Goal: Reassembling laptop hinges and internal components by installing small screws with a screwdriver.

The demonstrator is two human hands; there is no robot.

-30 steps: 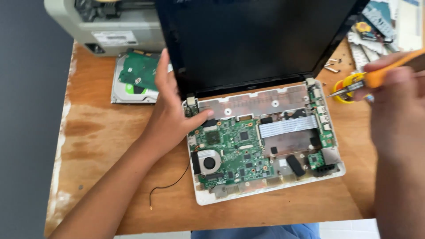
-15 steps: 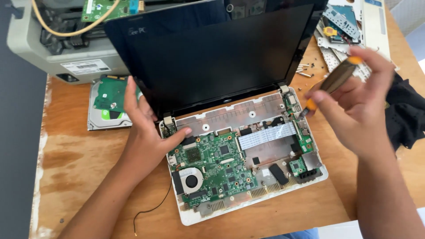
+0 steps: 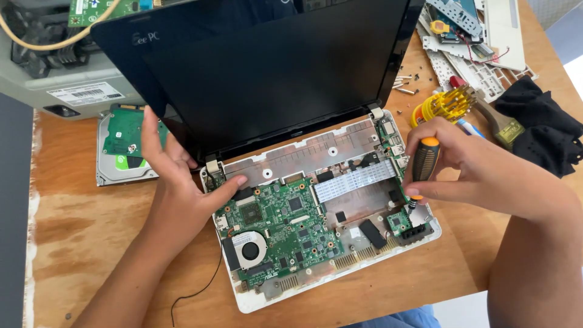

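Moved: our right hand (image 3: 480,173) has come down from up in the air, and now the screwdriver (image 3: 423,165) stands tip-down over the right corner of the open laptop (image 3: 328,243). Our left hand stays by the left hinge.
Nearest: the thin black wire (image 3: 200,290) lies loose on the wooden table (image 3: 91,243) by our left arm.
Fan: the round fan (image 3: 249,249) sits at the near left of the green board (image 3: 282,225). We keep our fingers off it.
Left hand: our left hand (image 3: 182,182) lies flat and open, thumb on the case by the left hinge. It grips nothing, it only presses so the laptop does not slide.
Right hand: our fingers are closed around the orange and black screwdriver. It stands nearly straight up.
Tip: it points at the small green board (image 3: 399,222) in the right corner. We cannot tell if it sits in a screw.
How we do it well: we hold the tool straight, push down softly, and turn slowly so the tip does not slip onto the tiny parts.
Ribbon: the flat white cable (image 3: 355,180) lies just left of the tool. We keep clear of it.
Screen: the black screen (image 3: 267,73) stands open behind.
Far: the hard drive (image 3: 124,146), the yellow bit holder (image 3: 446,104), the brush (image 3: 498,121) and the black cloth (image 3: 546,130) lie behind on the table.
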